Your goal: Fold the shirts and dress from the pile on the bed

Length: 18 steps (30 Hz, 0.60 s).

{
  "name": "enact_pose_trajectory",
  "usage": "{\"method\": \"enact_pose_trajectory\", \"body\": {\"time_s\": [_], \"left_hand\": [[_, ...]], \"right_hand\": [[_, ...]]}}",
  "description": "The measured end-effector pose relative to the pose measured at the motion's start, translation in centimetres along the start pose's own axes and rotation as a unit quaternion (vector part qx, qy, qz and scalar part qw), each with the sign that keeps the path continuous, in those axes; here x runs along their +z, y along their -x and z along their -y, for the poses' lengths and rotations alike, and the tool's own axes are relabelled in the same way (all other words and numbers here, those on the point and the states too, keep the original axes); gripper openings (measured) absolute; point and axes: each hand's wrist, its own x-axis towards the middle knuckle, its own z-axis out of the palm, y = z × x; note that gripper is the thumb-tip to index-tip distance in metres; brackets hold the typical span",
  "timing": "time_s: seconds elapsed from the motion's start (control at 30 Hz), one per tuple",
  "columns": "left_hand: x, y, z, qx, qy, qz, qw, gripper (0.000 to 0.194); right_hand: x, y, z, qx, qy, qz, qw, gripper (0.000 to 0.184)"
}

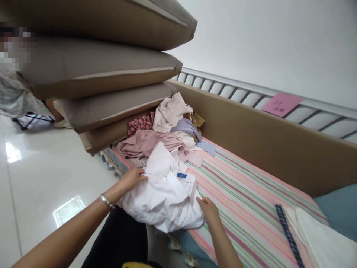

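- Your left hand (134, 179) pinches the white shirt (164, 201) at its upper left; silver bracelet (106, 201) on that wrist
- Your right hand (208, 209) grips the same shirt's right edge, fingers closed on the cloth
- White shirt sits between your hands, at the near edge of the striped cover (242, 193) — blue label (182, 175) facing up
- Just beyond it, a clothes pile: dusty-pink garment (145, 142), pale pink garment (170, 113), red patterned cloth (141, 123), lavender cloth (186, 126)
- Brown cushions (111, 69) stacked behind, on your left; pink note (283, 104) on the railing (237, 89)
- Folded white cloth (320, 234) lies near right, beside a dark patterned strip (288, 234)
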Motion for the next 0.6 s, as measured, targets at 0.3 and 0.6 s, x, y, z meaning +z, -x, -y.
{"method": "enact_pose_trajectory", "body": {"time_s": [0.3,0.6], "left_hand": [[-2.1,-0.9,-2.0,0.106,0.124,-0.023,0.986,0.037],[-11.5,-4.7,-9.4,0.195,0.044,-0.171,0.965,0.039]], "right_hand": [[-3.1,2.2,3.9,-0.077,-0.217,-0.134,0.964,0.036],[-17.1,4.1,12.8,-0.198,-0.123,-0.257,0.938,0.033]]}}
